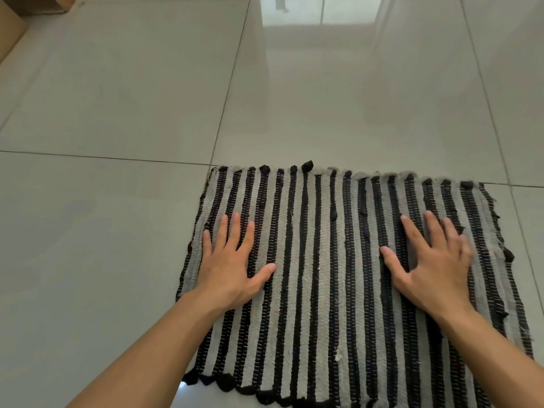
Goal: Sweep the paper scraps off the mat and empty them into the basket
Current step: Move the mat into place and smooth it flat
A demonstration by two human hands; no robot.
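Note:
A woven mat [323, 290] with black and grey stripes lies flat on the tiled floor, low and right of centre. My left hand [232, 266] rests palm down on the mat's left part, fingers spread and holding nothing. My right hand [432, 266] lies flat on the mat's right part, fingers also spread and slightly blurred. I see no paper scraps on the mat, only small frayed threads. No basket, brush or dustpan is in view.
Glossy pale floor tiles [117, 113] surround the mat on all sides. A brown cardboard box [17, 22] sits in the far left corner. A bright window reflection [318, 10] shows on the floor at the top.

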